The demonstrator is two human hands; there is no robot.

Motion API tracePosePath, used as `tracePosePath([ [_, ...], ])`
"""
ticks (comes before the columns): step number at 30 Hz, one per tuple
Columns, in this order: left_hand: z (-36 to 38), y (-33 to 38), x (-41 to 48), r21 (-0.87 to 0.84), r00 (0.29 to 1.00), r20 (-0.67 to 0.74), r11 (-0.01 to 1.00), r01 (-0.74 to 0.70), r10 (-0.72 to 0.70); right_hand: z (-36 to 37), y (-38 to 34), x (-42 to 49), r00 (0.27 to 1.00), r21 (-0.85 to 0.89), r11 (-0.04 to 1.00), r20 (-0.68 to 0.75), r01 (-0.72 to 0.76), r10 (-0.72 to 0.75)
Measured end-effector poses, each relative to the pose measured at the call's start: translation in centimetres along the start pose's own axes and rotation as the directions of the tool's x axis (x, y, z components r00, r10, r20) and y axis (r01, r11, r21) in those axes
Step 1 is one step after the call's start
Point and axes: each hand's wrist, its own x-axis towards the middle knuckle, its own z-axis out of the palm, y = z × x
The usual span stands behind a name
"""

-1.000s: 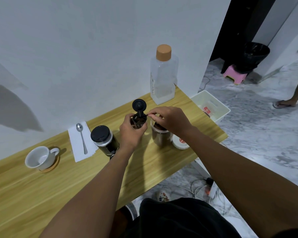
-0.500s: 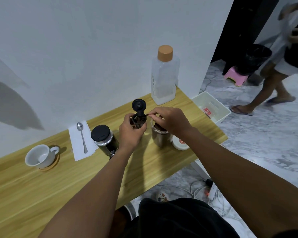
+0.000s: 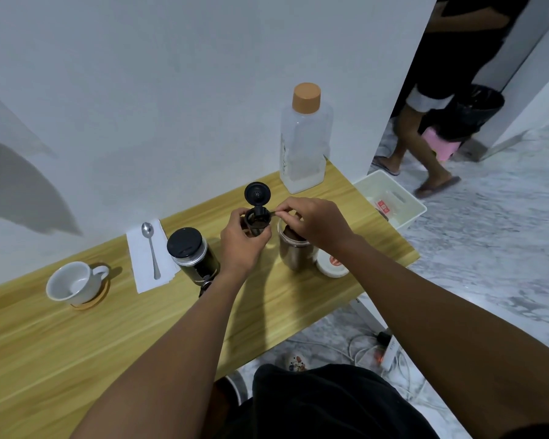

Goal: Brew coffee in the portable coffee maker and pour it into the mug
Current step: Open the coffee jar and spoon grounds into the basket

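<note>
My left hand [image 3: 242, 245] grips a small black filter basket [image 3: 256, 220] above the wooden table [image 3: 76, 337]; its hinged lid [image 3: 257, 193] stands open. My right hand [image 3: 314, 224] pinches the thin handle of a small scoop [image 3: 272, 212] whose end lies over the basket. Under my right hand stands an open metal canister [image 3: 293, 253] with brown coffee grounds inside. The black portable coffee maker [image 3: 192, 256] stands left of my left hand. A white mug [image 3: 73, 282] rests on a wooden coaster at the far left.
A clear water bottle [image 3: 305, 144] with an orange cap stands against the wall. A spoon [image 3: 151, 248] lies on a white napkin. A white lid [image 3: 332, 263] lies by the canister. A white bin [image 3: 393, 201] sits past the table's right end; a person walks behind it.
Both hands have stayed almost still at the basket. The person in the background has walked left toward the dark doorway.
</note>
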Motion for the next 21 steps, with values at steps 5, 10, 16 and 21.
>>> tracePosePath([
  [5,0.1,-0.1,0.0,-0.007,1.0,0.002,1.0,0.006,-0.006,-0.3,0.5,0.8,0.998,0.116,0.991,0.017,-0.069,0.067],
  [10,0.1,-0.3,0.1,0.005,1.0,0.007,1.0,0.002,-0.002,-2.5,2.4,2.5,0.96,0.35,0.894,0.095,-0.279,0.262],
  [16,0.3,-0.1,0.4,0.001,1.0,0.017,1.0,-0.001,0.001,-3.5,3.2,4.2,0.792,0.146,0.874,0.511,-0.463,0.334],
  [21,0.4,-0.1,0.8,-0.005,1.0,0.01,1.0,0.001,-0.001,0.1,2.5,4.9,0.722,-0.2,0.923,0.577,-0.328,0.382],
])
